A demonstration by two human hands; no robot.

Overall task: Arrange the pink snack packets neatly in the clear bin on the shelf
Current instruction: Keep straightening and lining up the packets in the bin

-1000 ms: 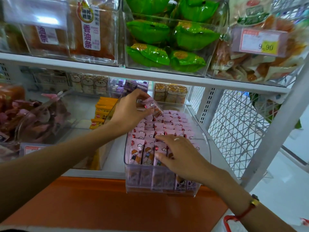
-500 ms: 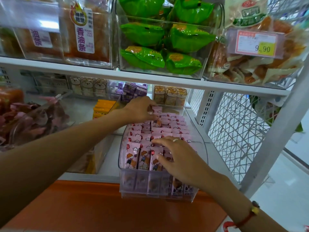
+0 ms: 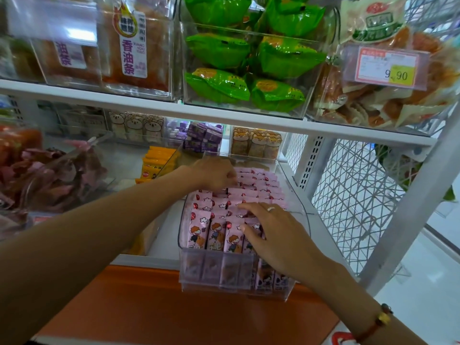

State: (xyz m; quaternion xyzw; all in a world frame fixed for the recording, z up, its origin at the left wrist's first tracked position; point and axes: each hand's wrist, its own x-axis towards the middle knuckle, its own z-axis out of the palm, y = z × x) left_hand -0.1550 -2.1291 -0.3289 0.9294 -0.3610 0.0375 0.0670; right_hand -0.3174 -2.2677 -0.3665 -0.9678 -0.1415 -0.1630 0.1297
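The clear bin stands at the front of the lower shelf, filled with rows of pink snack packets standing upright, cartoon figures facing me. My left hand reaches over the back rows, its fingers curled down and pinching a pink packet among them. My right hand lies flat with fingers spread on the front right packets, touching their tops. A ring shows on one finger and a bracelet on the wrist.
Left of the bin lie orange packets and a clear bin of dark pink bags. Purple boxes sit behind. The upper shelf holds green packets close overhead. A wire mesh panel closes the right side.
My left hand carried a pink packet from above the bin down into the back rows. My right hand stayed on the front packets, fingers spreading slightly.
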